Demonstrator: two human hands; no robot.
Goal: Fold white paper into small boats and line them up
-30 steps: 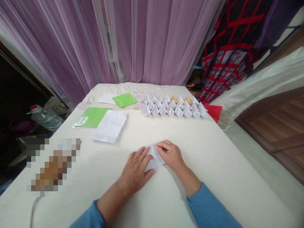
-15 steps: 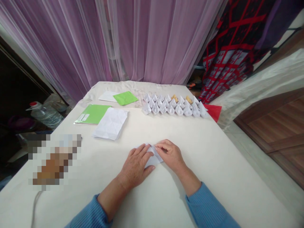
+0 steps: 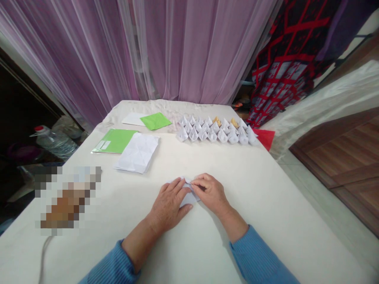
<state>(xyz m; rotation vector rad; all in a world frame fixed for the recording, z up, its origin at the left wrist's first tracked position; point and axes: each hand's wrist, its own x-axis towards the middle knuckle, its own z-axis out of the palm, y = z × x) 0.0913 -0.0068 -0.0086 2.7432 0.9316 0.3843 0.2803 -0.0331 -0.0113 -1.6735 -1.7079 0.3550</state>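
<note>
A small piece of white folded paper [image 3: 188, 199] lies on the table in front of me, partly covered by both hands. Flat across its left side rests my left hand [image 3: 168, 203], fingers stretched out and thumb apart, holding the sheet down. My right hand [image 3: 212, 194] pinches a fold at the paper's upper right edge between thumb and forefinger. The two sets of fingertips nearly meet at the top of the sheet. Under the fingers, the exact shape of the fold is hidden.
Rows of small boat-like folded paper pieces [image 3: 212, 136], mostly white, stand at the back right beside a red sheet [image 3: 264, 138]. To the left lie a stack of creased white paper [image 3: 137, 153], a green pack [image 3: 114, 141] and a green sheet [image 3: 156, 121]. A blurred-out object [image 3: 68, 201] with a cord is nearer.
My right hand has shifted slightly left toward my left hand, bringing the paper's right edge over with it. My left hand stays pressed on the paper.
</note>
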